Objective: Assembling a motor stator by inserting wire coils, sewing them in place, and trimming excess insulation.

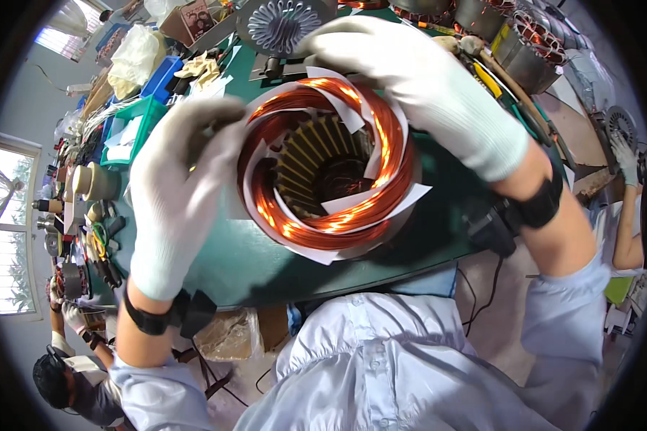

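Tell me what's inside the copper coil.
Tan strips line the inside of the coil; white paper juts in, covering parts. Deep down, what looks like reddish wire shows dimly. Whatever lies under the coil's near edge is hidden.

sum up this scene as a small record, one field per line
workpiece: round shiny copper-wire ring around a hollow slotted core
inserts: white paper-like strips sticking out from the ring
left: white-gloved left hand at the ring's left edge, contact unclear
right: white-gloved right hand at the ring's far edge, contact unclear
surface: smooth green tabletop
nearby: green plastic bin on the left, yellow-handled tool on the right
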Demonstrator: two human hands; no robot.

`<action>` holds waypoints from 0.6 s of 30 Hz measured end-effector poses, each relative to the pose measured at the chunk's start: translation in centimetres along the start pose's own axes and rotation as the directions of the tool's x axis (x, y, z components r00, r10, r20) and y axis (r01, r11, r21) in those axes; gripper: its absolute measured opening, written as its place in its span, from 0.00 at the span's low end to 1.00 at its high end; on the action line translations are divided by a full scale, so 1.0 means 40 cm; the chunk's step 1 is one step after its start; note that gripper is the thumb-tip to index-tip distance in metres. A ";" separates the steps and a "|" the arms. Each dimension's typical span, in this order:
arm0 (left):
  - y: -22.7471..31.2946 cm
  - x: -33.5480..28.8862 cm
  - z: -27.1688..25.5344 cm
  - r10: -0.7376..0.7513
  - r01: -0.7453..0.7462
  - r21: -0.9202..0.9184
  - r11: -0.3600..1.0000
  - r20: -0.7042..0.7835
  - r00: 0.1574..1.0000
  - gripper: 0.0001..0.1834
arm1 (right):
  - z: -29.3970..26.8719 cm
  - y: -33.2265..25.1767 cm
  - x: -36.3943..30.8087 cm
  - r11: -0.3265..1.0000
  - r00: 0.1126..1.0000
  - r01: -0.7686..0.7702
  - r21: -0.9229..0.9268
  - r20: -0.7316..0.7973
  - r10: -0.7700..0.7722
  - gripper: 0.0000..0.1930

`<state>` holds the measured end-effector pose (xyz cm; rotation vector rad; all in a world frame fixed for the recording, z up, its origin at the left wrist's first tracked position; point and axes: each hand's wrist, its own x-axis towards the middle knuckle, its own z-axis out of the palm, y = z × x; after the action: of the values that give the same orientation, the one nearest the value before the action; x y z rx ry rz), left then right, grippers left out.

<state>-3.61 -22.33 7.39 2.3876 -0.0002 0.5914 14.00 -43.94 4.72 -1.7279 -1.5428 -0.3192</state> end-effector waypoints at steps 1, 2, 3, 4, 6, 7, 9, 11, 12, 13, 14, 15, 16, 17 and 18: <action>0.002 -0.039 0.002 -0.095 0.081 -0.171 0.982 -0.079 0.992 0.10 | -0.024 -0.041 -0.043 0.976 0.979 -0.186 0.117 -0.066 0.194 0.15; -0.026 -0.082 -0.006 -0.168 0.147 -0.188 0.971 -0.104 0.980 0.10 | -0.042 -0.054 -0.106 0.964 0.964 -0.247 0.096 -0.078 0.254 0.16; -0.066 -0.129 -0.005 -0.190 0.171 -0.129 0.977 -0.151 0.970 0.09 | -0.050 -0.062 -0.170 0.950 0.947 -0.301 0.078 -0.091 0.308 0.18; -0.116 -0.187 -0.015 -0.179 0.177 -0.036 0.984 -0.089 0.980 0.11 | -0.030 -0.087 -0.237 0.833 0.844 -0.529 0.160 -0.003 0.536 0.23; -0.134 -0.249 0.035 -0.155 0.135 0.152 0.979 0.128 0.980 0.29 | 0.003 -0.142 -0.374 0.729 0.720 -0.678 -0.092 0.113 0.685 0.38; -0.125 -0.249 0.066 -0.096 0.061 0.130 0.990 0.281 0.955 0.39 | 0.011 -0.159 -0.418 0.745 0.752 -0.557 -0.367 0.157 0.640 0.47; -0.122 -0.282 0.123 -0.099 0.036 0.131 0.991 0.516 0.851 0.44 | 0.050 -0.175 -0.429 0.785 0.742 -0.532 -0.318 0.273 0.613 0.56; -0.099 -0.317 0.182 -0.120 0.049 0.162 0.986 0.465 0.877 0.40 | 0.107 -0.187 -0.427 0.791 0.821 -0.483 -0.375 0.119 0.558 0.53; -0.097 -0.328 0.196 -0.168 0.089 0.194 0.977 0.441 0.882 0.29 | 0.115 -0.183 -0.420 0.804 0.839 -0.483 -0.347 0.081 0.539 0.52; -0.097 -0.333 0.208 -0.213 0.128 0.221 0.967 0.420 0.882 0.19 | 0.117 -0.178 -0.421 0.813 0.851 -0.485 -0.322 0.042 0.524 0.51; -0.097 -0.329 0.211 -0.199 0.122 0.203 0.971 0.421 0.885 0.19 | 0.128 -0.167 -0.434 0.827 0.861 -0.476 -0.299 0.034 0.507 0.49; -0.095 -0.323 0.210 -0.129 0.065 0.189 0.980 0.348 0.928 0.20 | 0.128 -0.163 -0.438 0.828 0.861 -0.469 -0.307 0.051 0.506 0.49; -0.091 -0.322 0.210 -0.062 0.012 0.183 0.983 0.273 0.960 0.21 | 0.122 -0.163 -0.428 0.826 0.853 -0.475 -0.304 0.073 0.517 0.49; -0.092 -0.323 0.214 -0.058 0.011 0.170 0.985 0.275 0.960 0.21 | 0.117 -0.164 -0.410 0.824 0.844 -0.481 -0.300 0.096 0.528 0.48; -0.092 -0.324 0.218 -0.078 0.041 0.158 0.987 0.236 0.969 0.20 | 0.110 -0.165 -0.396 0.840 0.853 -0.465 -0.279 0.112 0.509 0.49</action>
<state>-11.08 -26.77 -6.11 2.5840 0.0106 0.2780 2.90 -52.74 -5.94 -2.3300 -1.1512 -0.0872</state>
